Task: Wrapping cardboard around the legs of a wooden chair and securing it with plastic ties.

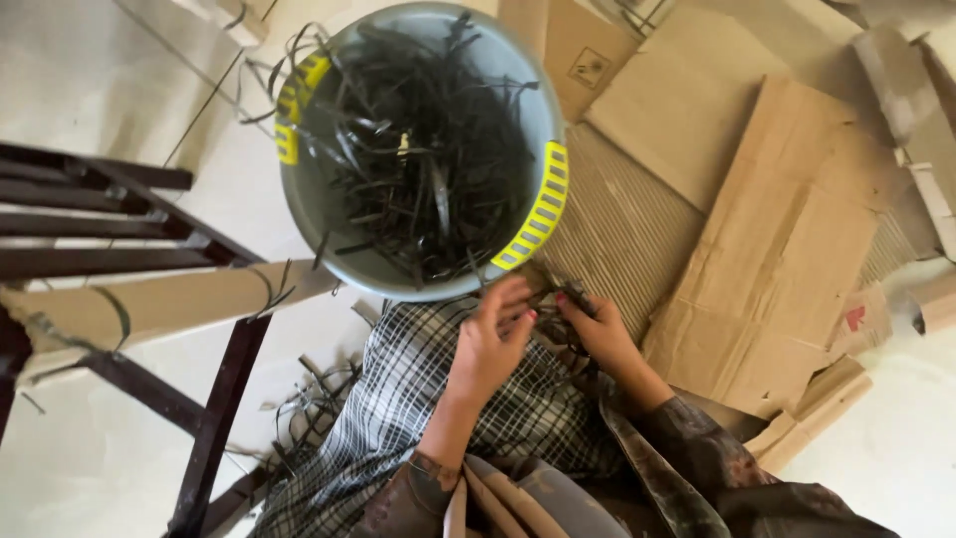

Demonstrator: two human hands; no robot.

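Both hands, left [488, 349] and right [597, 334], pinch dark strips [558, 314] in closed fingers (just beside the tub's rim [543, 214]).

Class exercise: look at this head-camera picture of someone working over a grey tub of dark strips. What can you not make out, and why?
- Head view: what the left hand and right hand hold; the fingers cover most of the small dark strips.
- What the dark strips in the grey tub are made of: too thin and tangled.
- The dark wooden frame: cut off by the left edge.
- The floor under the cardboard sheets: covered.
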